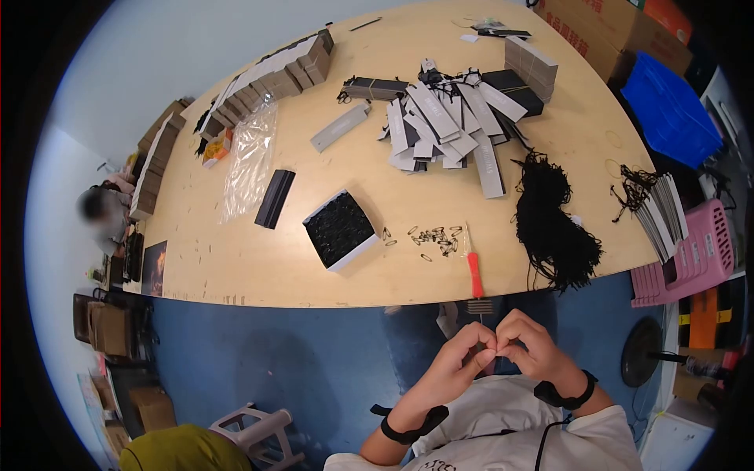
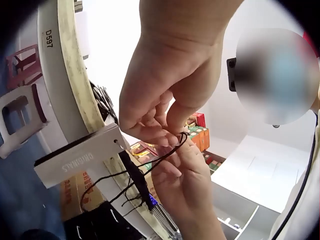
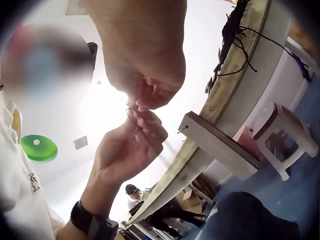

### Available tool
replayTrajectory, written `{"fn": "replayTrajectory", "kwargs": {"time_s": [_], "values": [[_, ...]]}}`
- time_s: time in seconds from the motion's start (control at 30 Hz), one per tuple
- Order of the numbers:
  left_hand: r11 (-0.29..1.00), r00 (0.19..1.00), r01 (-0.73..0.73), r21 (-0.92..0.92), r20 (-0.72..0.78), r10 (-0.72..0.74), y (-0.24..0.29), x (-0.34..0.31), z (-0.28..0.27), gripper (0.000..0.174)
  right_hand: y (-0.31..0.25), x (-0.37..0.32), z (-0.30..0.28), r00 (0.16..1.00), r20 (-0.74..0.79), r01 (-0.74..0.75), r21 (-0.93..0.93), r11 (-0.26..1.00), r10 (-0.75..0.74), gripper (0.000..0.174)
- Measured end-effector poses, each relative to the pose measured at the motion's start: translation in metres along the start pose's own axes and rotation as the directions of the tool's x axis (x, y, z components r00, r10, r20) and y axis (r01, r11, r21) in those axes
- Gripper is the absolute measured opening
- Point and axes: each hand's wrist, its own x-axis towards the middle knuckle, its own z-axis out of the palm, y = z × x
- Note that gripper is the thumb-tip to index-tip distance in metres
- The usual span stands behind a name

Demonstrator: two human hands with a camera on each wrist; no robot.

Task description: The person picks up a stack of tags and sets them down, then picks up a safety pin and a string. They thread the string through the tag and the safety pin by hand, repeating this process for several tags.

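Note:
My left hand (image 1: 462, 357) and right hand (image 1: 536, 349) meet at the fingertips in front of the table's near edge. In the left wrist view, a thin black cord (image 2: 161, 159) loops up to the joined fingertips, where left hand (image 2: 170, 85) and right hand (image 2: 187, 187) both pinch it. A pale tag (image 2: 75, 159) printed ORIGINALS hangs with the cord near its punched hole. The right wrist view shows the tag (image 3: 220, 146) beyond the curled fingers of the right hand (image 3: 145, 55) and left hand (image 3: 131, 147). Anything small between the fingertips is hidden.
On the table (image 1: 236, 271) lie a box of black pieces (image 1: 339, 230), scattered small pins (image 1: 440, 238), a red-handled tool (image 1: 474, 275), a black cord bundle (image 1: 550, 220) and a heap of tags (image 1: 448, 118). A stool (image 1: 263, 432) stands at the lower left.

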Motion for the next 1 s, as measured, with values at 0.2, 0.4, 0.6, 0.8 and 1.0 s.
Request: {"fn": "replayTrajectory", "kwargs": {"time_s": [0.2, 0.4, 0.6, 0.8, 1.0], "values": [[0.987, 1.000, 0.007, -0.163, 0.014, -0.005, -0.012, -0.004, 0.013, 0.011, -0.001, -0.008, 0.003, 0.999, -0.025, -0.032, 0.029, 0.999, 0.033, 0.013], [0.914, 0.999, 0.052, -0.402, 0.034, -0.042, -0.012, -0.007, 0.021, 0.014, 0.004, -0.013, 0.002, 0.999, -0.032, 0.032, -0.165, 0.986, -0.038, 0.016], [0.965, 0.992, 0.074, -0.251, -0.085, -0.098, -0.017, -0.012, 0.023, 0.013, 0.008, -0.023, 0.005, 0.998, -0.059, -0.011, -0.204, 0.979, -0.001, 0.017], [0.982, 0.969, 0.095, -0.166, -0.211, -0.129, -0.017, -0.012, 0.026, 0.017, 0.018, -0.034, 0.008, 0.986, -0.097, -0.127, 0.093, 0.988, 0.136, 0.012], [0.979, 0.968, 0.121, -0.163, -0.198, -0.152, -0.023, -0.012, 0.028, 0.016, 0.019, -0.038, 0.007, 0.966, -0.059, -0.227, 0.290, 0.930, 0.254, 0.007]]}}
